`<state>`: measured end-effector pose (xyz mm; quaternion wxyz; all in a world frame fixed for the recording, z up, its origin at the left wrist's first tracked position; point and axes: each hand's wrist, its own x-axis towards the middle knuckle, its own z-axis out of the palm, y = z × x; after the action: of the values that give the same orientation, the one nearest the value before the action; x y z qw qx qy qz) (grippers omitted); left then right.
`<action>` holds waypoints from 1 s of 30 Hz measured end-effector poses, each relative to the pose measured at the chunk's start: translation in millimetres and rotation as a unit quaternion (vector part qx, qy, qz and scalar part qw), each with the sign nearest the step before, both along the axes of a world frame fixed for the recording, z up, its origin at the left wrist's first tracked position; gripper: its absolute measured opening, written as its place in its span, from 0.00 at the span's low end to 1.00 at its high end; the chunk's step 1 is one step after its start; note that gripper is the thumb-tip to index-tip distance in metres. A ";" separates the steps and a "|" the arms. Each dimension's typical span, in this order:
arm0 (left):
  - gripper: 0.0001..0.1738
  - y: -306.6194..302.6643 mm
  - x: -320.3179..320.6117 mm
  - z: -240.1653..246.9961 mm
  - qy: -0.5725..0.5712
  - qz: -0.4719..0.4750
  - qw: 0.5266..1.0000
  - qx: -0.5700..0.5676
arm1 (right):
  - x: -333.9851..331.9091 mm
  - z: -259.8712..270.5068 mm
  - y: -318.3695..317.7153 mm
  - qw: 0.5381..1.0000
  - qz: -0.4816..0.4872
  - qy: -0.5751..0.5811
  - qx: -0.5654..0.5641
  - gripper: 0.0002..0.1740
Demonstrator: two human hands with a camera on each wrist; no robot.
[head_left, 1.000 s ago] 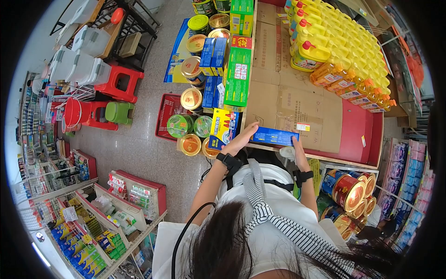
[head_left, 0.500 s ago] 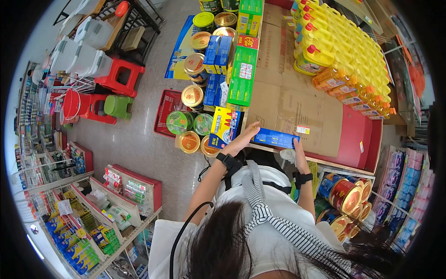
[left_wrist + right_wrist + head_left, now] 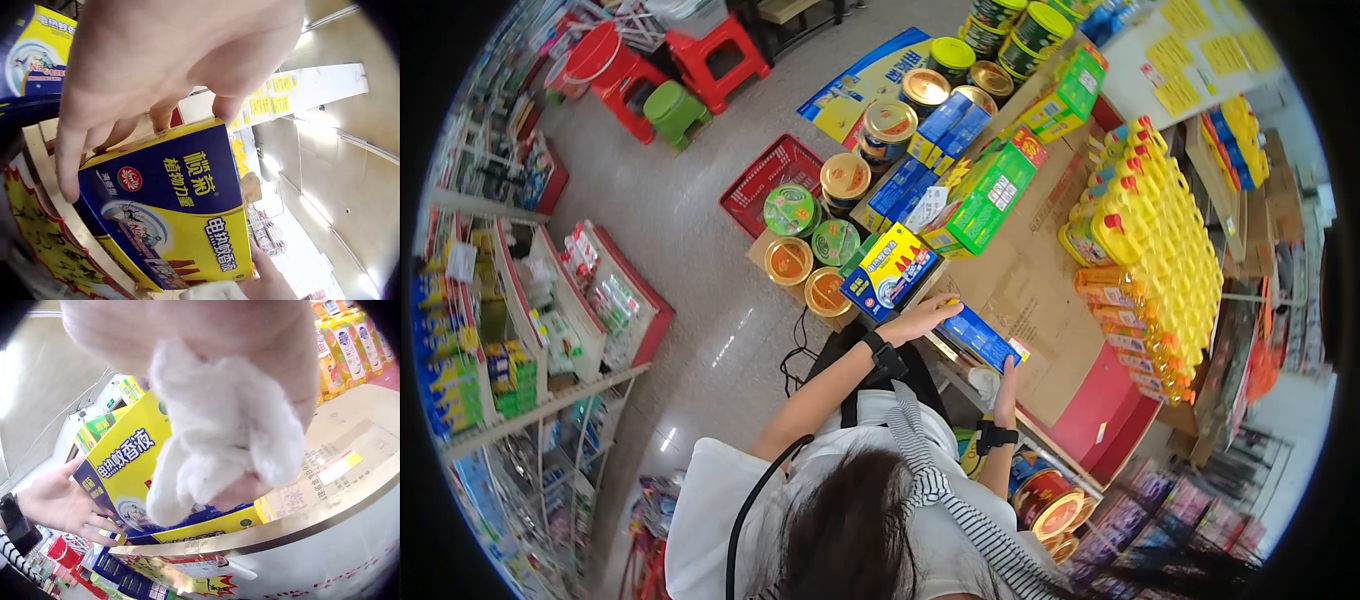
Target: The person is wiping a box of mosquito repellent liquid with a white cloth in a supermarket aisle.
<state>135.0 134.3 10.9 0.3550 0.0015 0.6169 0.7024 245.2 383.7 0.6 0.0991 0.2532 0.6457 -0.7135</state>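
Observation:
Between both hands is a blue and yellow mosquito-repellent liquid box [image 3: 978, 335], at the front edge of the cardboard-lined display table [image 3: 1040, 285]. The left hand [image 3: 925, 316] grips one end of it; in the left wrist view its fingers [image 3: 70, 153] spread over the box's edge. At the opposite end, the right hand [image 3: 1006, 392] holds the box, with a crumpled white cloth [image 3: 219, 431] bunched in its palm. That cloth hides part of the box front in the right wrist view. A matching box [image 3: 895, 268] stands just beyond the left hand.
Green boxes [image 3: 990, 195] and blue boxes [image 3: 900, 190] line the table's left side, beside stacked cans [image 3: 845, 178]. Yellow jugs [image 3: 1145, 230] and orange bottles [image 3: 1120, 320] fill the far right. A red basket [image 3: 772, 180] sits on the floor; a shelf [image 3: 615, 290] stands at left.
The head view has swung round, so table and goods appear tilted. The box now slants down to the right in it, still held by both hands at its ends.

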 end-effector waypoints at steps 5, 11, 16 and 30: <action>0.39 -1.1 17.1 24.2 -0.007 0.056 0.998 -0.015 | -11.4 14.3 -0.7 0.998 0.014 0.012 0.057 0.31; 0.40 1.2 18.4 20.6 -0.018 0.055 0.998 0.022 | -10.6 14.3 -7.6 0.996 -0.008 0.038 0.079 0.30; 0.37 9.3 21.0 8.2 0.004 0.091 0.994 0.052 | -11.9 19.9 -16.9 0.997 -0.029 0.048 0.052 0.32; 0.37 29.7 22.0 -5.1 0.041 0.088 0.995 -0.027 | -3.5 26.3 -28.7 0.994 -0.095 0.047 -0.007 0.33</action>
<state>157.0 164.0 5.8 0.2658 -0.0337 0.6475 0.7134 241.7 354.9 27.0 0.0016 0.2788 0.6175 -0.7355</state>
